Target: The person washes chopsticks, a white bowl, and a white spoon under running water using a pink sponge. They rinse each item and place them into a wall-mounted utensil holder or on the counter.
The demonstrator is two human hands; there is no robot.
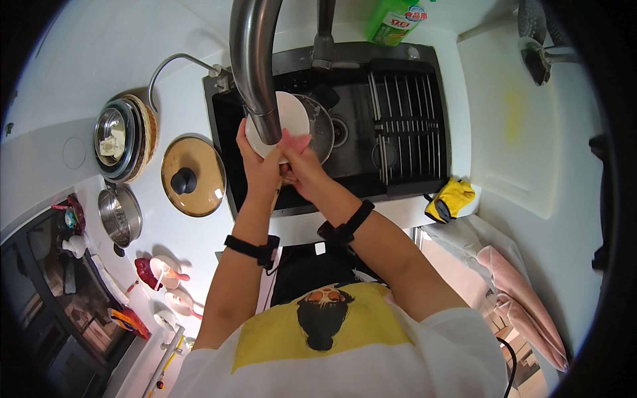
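Note:
My left hand (261,161) holds a white bowl or dish (288,112) by its near left side, above the black sink (356,104). In my right hand (307,171) is a pink cloth (296,141), pressed against the dish near its front rim. The spout of the metal faucet (255,64) hangs over the dish and hides part of it. Below and to the right of the dish, a metal pot (322,124) sits in the sink, partly covered. I cannot tell whether water is running.
A metal drying rack (405,119) spans the sink's right side. Green detergent bottle (393,25) stands behind it; a yellow cloth (450,199) lies at the front right corner. Left of the sink are a glass lid (194,196), stacked bowls (119,112) and a metal strainer (119,214).

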